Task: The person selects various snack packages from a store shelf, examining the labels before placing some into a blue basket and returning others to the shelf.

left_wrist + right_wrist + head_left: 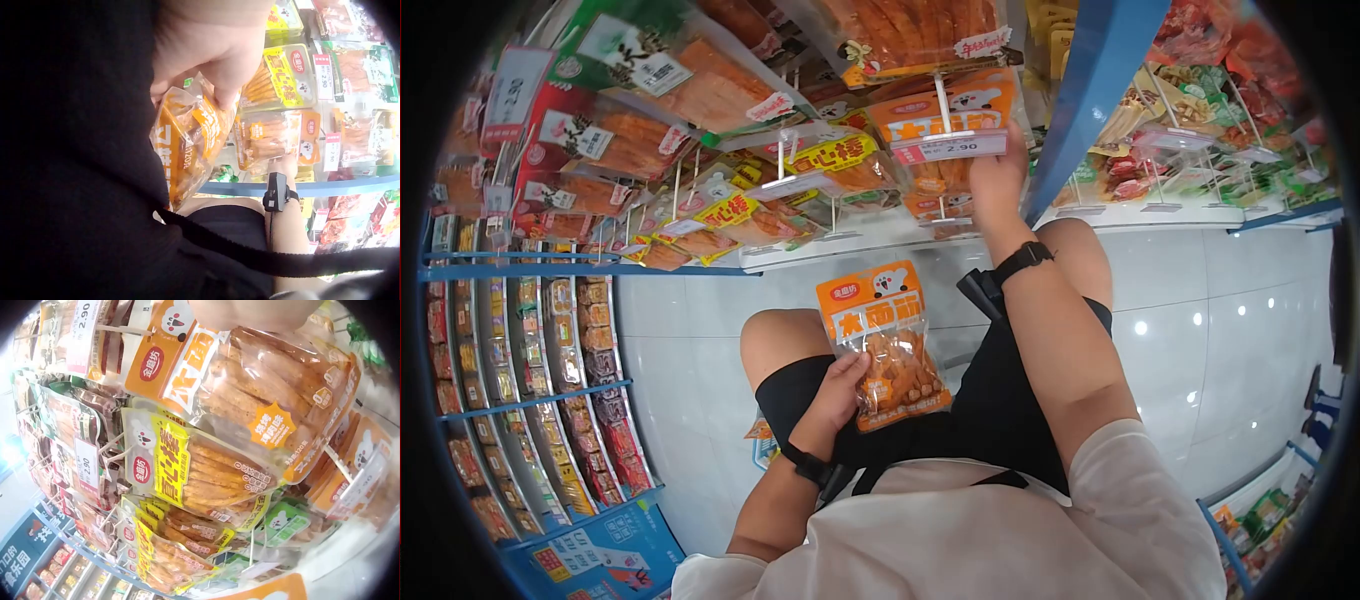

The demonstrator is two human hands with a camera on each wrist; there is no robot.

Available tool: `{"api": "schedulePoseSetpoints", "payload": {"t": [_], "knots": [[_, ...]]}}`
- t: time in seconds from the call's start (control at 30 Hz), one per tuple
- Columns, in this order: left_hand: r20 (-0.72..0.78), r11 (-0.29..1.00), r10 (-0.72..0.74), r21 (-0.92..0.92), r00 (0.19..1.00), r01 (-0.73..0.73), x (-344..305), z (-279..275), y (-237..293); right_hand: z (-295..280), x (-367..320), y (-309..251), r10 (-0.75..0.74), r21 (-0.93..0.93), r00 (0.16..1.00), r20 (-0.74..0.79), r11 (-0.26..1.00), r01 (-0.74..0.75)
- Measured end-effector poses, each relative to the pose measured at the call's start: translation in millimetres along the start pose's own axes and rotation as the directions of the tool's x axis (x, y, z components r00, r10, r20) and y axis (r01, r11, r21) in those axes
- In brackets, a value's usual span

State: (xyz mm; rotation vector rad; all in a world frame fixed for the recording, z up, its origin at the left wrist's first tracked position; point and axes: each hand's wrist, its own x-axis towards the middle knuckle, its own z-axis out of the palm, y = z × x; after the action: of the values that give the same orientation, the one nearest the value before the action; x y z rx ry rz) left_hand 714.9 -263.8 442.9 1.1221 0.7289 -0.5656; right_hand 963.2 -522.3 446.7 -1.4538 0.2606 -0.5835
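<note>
My left hand (838, 390) grips an orange and clear snack bag (890, 345) by its side, over my lap. The bag is upright, its white-lettered front and cartoon face towards me. In the left wrist view the thumb lies over the crinkled bag (190, 140). My right hand (998, 185) reaches up to the rack and holds the side edge of an orange hanging snack bag (275, 394); its fingertips are hidden. A pink and white price tag (950, 147) hangs in front of that bag in the head view.
Yellow-labelled snack bags (835, 160) hang on pegs to the left, with green and red packs beyond. A blue rack post (1090, 100) stands right of my right hand. Shelves of small packets (540, 350) are at far left. The tiled floor (1180, 330) shines below.
</note>
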Motion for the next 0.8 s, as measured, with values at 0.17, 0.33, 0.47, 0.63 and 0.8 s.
{"api": "schedulePoseSetpoints", "payload": {"t": [0.17,0.33,0.47,0.63,0.8], "knots": [[0.093,0.998,0.051,-0.031,0.994,-0.048,-4.9,-8.2,-1.9,-16.6,-13.7,28.6,0.046,0.046,0.999,-0.007,0.998,-0.045],[0.134,0.995,0.085,-0.065,0.987,-0.077,-10.8,-11.2,-3.2,-37.7,-36.3,49.9,0.175,-0.108,0.985,0.002,0.979,-0.174],[0.216,0.988,0.129,-0.11,0.968,-0.107,-16.1,-12.7,-3.7,-52.6,-74.6,25.2,0.355,-0.283,0.927,0.122,0.908,-0.31],[0.31,0.977,0.184,-0.162,0.933,-0.138,-11.6,-22.0,-9.8,-60.0,-135.3,-47.6,0.68,-0.274,0.536,0.5,0.711,-0.647],[0.376,0.977,0.213,-0.069,0.902,-0.202,-24.5,-20.4,-0.4,-58.5,-170.1,-69.4,0.673,-0.264,0.366,0.643,0.643,-0.719]]}}
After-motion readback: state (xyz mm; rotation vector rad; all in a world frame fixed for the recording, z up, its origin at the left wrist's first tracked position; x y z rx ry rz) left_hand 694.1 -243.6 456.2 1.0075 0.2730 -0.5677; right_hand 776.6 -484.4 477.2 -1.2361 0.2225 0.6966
